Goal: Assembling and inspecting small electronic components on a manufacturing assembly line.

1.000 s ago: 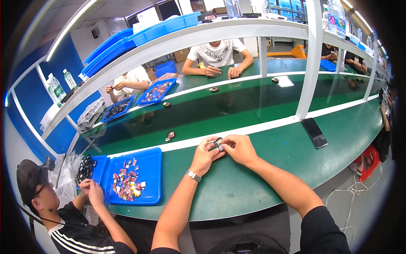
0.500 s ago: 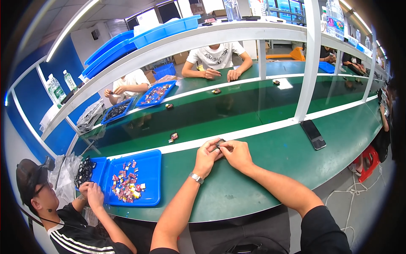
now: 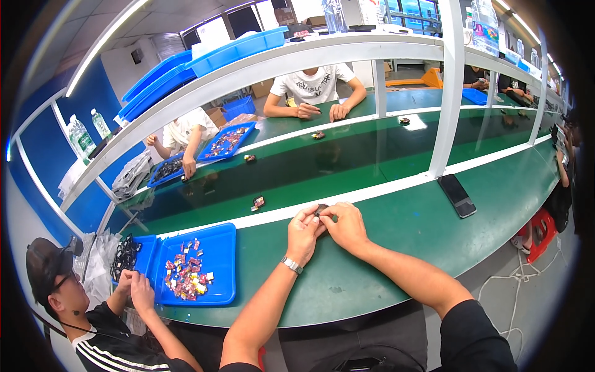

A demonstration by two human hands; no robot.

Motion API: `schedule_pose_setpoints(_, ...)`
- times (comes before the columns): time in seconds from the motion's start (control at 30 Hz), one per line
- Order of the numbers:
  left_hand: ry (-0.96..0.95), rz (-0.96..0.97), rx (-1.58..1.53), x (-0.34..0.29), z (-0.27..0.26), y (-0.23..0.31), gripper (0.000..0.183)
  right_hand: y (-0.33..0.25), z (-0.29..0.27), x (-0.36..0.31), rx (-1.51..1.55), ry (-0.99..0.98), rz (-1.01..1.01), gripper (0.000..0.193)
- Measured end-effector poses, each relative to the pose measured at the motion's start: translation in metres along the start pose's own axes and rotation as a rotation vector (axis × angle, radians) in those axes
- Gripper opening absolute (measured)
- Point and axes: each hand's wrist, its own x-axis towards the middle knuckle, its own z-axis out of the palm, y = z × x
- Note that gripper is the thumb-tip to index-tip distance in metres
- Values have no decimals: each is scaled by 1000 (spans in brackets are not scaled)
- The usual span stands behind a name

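Note:
Over the green bench I hold a small dark part (image 3: pixel 321 209) between both hands; its exact kind is too small to make out. My left hand (image 3: pixel 302 232), with a metal-banded watch on the wrist, is closed around the part from the left. Thumb and fingertips of my right hand (image 3: pixel 345 227) pinch at its near right side. My fingers cover most of it. Just beyond, on the dark belt, lies a small black piece with red and yellow bits (image 3: pixel 258 203).
A blue tray (image 3: pixel 230 266) of small red and yellow pieces stands left, beside a co-worker (image 3: pixel 56 285). A phone (image 3: pixel 457 196) lies right. A white post (image 3: pixel 447 118) and shelf rail rise beyond the belt (image 3: pixel 347 160). Other people sit opposite, near more blue trays.
My hands stay in nearly the same place, still fingering the dark part. Pieces on the belt have shifted slightly right. Across the belt, the person at left has lowered a hand beside the black-parts tray.

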Motion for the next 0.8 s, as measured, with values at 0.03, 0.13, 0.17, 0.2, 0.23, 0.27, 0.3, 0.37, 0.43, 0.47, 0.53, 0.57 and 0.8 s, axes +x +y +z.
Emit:
schedule_pose_setpoints(0.03,-1,-1,0,0,1,0,31,-4,-1,0,-1,1,1,6)
schedule_pose_setpoints(0.13,-12,31,-49,-1,3,2,27,-15,-3,2,-7,92,-21,14)
schedule_pose_setpoints(0.17,-5,29,-56,-2,4,3,25,-14,-2,4,-9,164,17,20)
schedule_pose_setpoints(0.2,3,27,-63,-2,5,3,24,-12,0,5,-12,236,55,27)
schedule_pose_setpoints(0.23,2,28,-62,-2,6,3,24,-8,-1,7,-11,237,54,27)
schedule_pose_setpoints(0.27,-1,49,-68,-2,7,3,23,-2,-3,8,113,90,125,31)
schedule_pose_setpoints(0.3,-4,69,-73,-2,8,3,23,2,-5,9,236,-58,196,36)
schedule_pose_setpoints(0.37,10,47,-83,-2,6,2,22,2,-7,11,251,-103,225,34)
schedule_pose_setpoints(0.43,22,23,-89,-1,6,1,21,5,-4,9,268,-146,255,32)
schedule_pose_setpoints(0.47,20,13,-49,0,7,1,20,11,2,7,222,-108,169,31)
schedule_pose_setpoints(0.53,23,2,-6,2,5,2,19,14,3,6,181,-73,83,31)
schedule_pose_setpoints(0.57,26,-24,77,3,3,4,19,12,-3,9,145,-114,46,31)
schedule_pose_setpoints(0.8,-100,150,944,3,-4,26,21,12,-23,17,-44,-438,-105,41)
